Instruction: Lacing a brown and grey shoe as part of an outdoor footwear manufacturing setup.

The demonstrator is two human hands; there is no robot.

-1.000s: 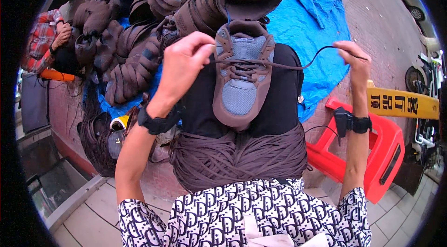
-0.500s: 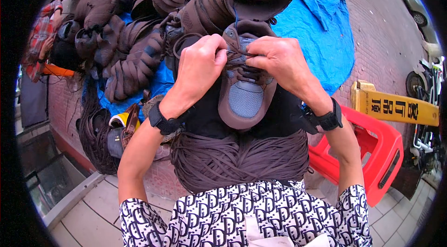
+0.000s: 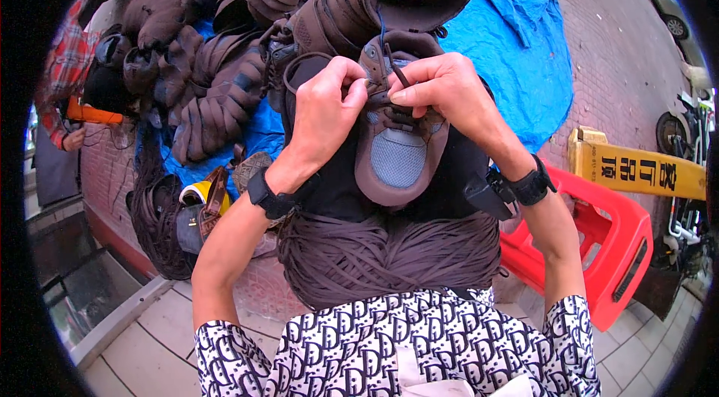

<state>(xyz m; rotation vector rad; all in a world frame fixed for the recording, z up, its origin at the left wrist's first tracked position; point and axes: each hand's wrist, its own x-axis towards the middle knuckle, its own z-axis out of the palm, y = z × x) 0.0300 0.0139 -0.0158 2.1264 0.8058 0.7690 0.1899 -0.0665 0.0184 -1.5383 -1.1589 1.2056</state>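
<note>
**Inspector:** Head view, the only one on file. What step was in hand?

**Recorder:** Lacing, in my judgement. A brown-and-grey shoe (image 3: pixel 399 158) rested on the person's lap (image 3: pixel 338 183), its toe toward the body, beyond a bundle of loose laces (image 3: pixel 389 255). Both hands met over its upper eyelets (image 3: pixel 371 54).

**Inspector:** State of each grip?

**Recorder:** The right hand (image 3: pixel 447 90) had a narrow grip, thumb and forefinger pinching a dark lace (image 3: pixel 397 69), its free length standing up above the fingers. The left hand (image 3: pixel 323 103) was also pinched narrow, at the shoe's left eyelet edge; whether on lace or shoe edge, I could not tell.

**Inspector:** And the next move?

**Recorder:** It seemed to call for guiding that lace to an eyelet while the left hand steadied the edge.

**Inspector:** Pose?

**Recorder:** The left forearm (image 3: pixel 231 262) and right forearm (image 3: pixel 553 243) rose from below, elbows wide, and angled inward. Both wrists wore black straps; the backs of the hands faced the camera, fingertips near each other but apart.
</note>
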